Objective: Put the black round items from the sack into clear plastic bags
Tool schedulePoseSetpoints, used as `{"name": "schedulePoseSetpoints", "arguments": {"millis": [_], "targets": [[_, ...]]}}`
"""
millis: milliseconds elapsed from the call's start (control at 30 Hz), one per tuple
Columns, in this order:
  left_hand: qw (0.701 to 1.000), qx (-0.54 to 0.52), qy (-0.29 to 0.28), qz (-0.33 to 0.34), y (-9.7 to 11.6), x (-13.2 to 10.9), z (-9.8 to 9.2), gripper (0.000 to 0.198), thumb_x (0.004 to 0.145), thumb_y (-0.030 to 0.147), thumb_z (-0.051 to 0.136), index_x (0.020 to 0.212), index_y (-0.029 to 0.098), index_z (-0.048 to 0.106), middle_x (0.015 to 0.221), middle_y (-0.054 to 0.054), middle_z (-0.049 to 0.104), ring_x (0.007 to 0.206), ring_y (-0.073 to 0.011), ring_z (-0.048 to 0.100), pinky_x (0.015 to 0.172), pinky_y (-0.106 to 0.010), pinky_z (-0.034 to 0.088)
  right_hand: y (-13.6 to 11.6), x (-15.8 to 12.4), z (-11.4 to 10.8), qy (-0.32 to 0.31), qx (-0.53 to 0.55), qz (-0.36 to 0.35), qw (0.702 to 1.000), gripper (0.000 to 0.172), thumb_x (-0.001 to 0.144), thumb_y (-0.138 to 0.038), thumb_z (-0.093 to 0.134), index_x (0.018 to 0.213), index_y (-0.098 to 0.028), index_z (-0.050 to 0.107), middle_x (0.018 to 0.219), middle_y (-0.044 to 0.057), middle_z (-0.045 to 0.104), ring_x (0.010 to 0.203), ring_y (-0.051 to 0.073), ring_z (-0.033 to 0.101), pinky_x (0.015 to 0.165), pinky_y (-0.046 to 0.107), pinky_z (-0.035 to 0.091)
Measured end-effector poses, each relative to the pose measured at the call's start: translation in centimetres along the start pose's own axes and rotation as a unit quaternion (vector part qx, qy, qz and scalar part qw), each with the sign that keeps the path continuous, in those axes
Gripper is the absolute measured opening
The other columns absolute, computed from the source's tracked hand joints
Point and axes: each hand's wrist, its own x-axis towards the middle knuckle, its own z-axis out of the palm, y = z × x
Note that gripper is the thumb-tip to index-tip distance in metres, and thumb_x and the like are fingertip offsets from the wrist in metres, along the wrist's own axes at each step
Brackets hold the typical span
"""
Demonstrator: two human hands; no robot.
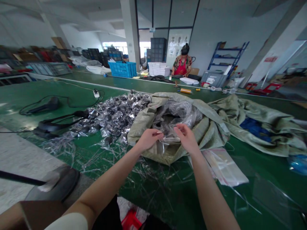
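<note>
My left hand (148, 138) and my right hand (185, 138) both pinch a small clear plastic bag (168, 138) held between them, just above the front lip of an open grey-green woven sack (153, 118). The sack lies on the green table (168, 191) and has a clear liner with dark small parts inside. To the left of the sack spreads a heap of small dark parts in clear wrappers (112, 116). A flat stack of clear bags (223, 166) lies by my right forearm.
Clear plastic strips litter the table front. Black corded devices (48, 126) lie at left. A second crumpled sack with blue contents (254, 126) sits at right. A person in a red apron (182, 65) works at the far table beside a blue crate (122, 69).
</note>
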Motion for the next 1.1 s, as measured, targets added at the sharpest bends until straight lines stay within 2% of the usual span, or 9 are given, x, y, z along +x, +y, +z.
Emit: {"name": "schedulePoseSetpoints", "arguments": {"millis": [100,233,467,600,733,833,933,1033,1100], "targets": [[0.997,-0.015,-0.072,-0.013,0.6,0.4,-1.0,0.021,0.077,0.036,0.065,0.074,0.016,0.071,0.073,-0.002,0.073,0.070,-0.0160,0.065,0.069,-0.026,0.049,-0.7,-0.3,-1.1,-0.052,-0.077,-0.098,0.991,0.043,0.078,-0.044,0.065,0.114,-0.020,0.061,0.125,0.010,0.061,0.112,0.023,0.058,0.086,0.035,0.052],[0.994,-0.007,-0.107,-0.019,1.1,0.7,-1.5,0.018,0.073,0.033,0.069,0.075,0.015,0.070,0.072,-0.001,0.072,0.069,-0.0149,0.064,0.070,-0.026,0.048,-0.9,-0.5,-1.2,-0.155,-0.090,-0.061,0.982,0.025,0.083,-0.033,0.059,0.102,-0.019,0.068,0.099,0.007,0.072,0.087,0.019,0.067,0.078,0.032,0.052],[0.999,0.023,-0.012,0.022,0.0,1.1,-1.5,0.021,0.073,0.033,0.070,0.086,0.016,0.069,0.086,-0.004,0.073,0.082,-0.0175,0.066,0.078,-0.029,0.050,0.0,-0.1,-0.7,-0.052,-0.115,-0.044,0.991,0.012,0.078,-0.027,0.060,0.079,-0.018,0.068,0.073,0.003,0.071,0.065,0.017,0.065,0.067,0.030,0.051],[0.999,0.012,-0.035,0.009,-0.3,0.9,-1.3,0.018,0.077,0.033,0.064,0.079,0.016,0.067,0.074,-0.003,0.071,0.072,-0.0162,0.065,0.072,-0.028,0.050,-0.2,-0.2,-0.5,-0.007,-0.135,-0.052,0.989,0.014,0.079,-0.031,0.060,0.080,-0.018,0.067,0.077,0.005,0.072,0.070,0.018,0.066,0.071,0.031,0.052],[0.999,-0.006,-0.051,-0.008,0.1,0.8,-1.2,0.018,0.073,0.033,0.068,0.076,0.015,0.065,0.072,-0.002,0.070,0.069,-0.0149,0.063,0.068,-0.026,0.049,-0.4,-0.2,-0.5,-0.052,-0.090,-0.027,0.994,0.031,0.080,-0.042,0.062,0.098,-0.017,0.067,0.096,0.008,0.073,0.084,0.020,0.068,0.074,0.031,0.053],[0.998,-0.013,-0.055,-0.010,0.1,0.9,-1.3,0.019,0.070,0.032,0.071,0.076,0.016,0.064,0.072,-0.001,0.069,0.069,-0.0146,0.063,0.069,-0.026,0.048,-0.4,-0.3,-0.5,-0.139,-0.071,0.000,0.988,0.024,0.082,-0.038,0.059,0.088,-0.018,0.070,0.084,0.006,0.075,0.075,0.018,0.069,0.071,0.030,0.053],[0.999,0.002,-0.046,0.000,0.0,1.0,-1.4,0.021,0.072,0.033,0.070,0.080,0.016,0.064,0.077,-0.002,0.068,0.074,-0.0154,0.062,0.073,-0.027,0.048,-0.4,-0.3,-0.4,-0.118,-0.078,0.020,0.990,0.019,0.079,-0.034,0.060,0.078,-0.017,0.070,0.074,0.004,0.074,0.068,0.018,0.068,0.066,0.029,0.052],[0.998,0.057,0.002,0.021,0.0,0.7,-1.1,0.021,0.075,0.033,0.068,0.086,0.016,0.062,0.085,-0.003,0.067,0.082,-0.0172,0.062,0.079,-0.030,0.047,-0.5,-0.4,-0.3,-0.069,-0.092,0.020,0.993,0.016,0.075,-0.032,0.063,0.077,-0.017,0.069,0.072,0.004,0.074,0.067,0.019,0.068,0.066,0.029,0.052],[0.983,0.139,0.109,0.047,0.5,0.1,-0.5,0.023,0.076,0.031,0.068,0.092,0.018,0.060,0.095,-0.005,0.066,0.093,-0.0197,0.060,0.088,-0.035,0.044,-0.5,-0.4,-0.2,-0.047,-0.101,0.021,0.994,0.015,0.075,-0.032,0.063,0.076,-0.018,0.069,0.069,0.004,0.073,0.066,0.019,0.068,0.065,0.030,0.052]]}}
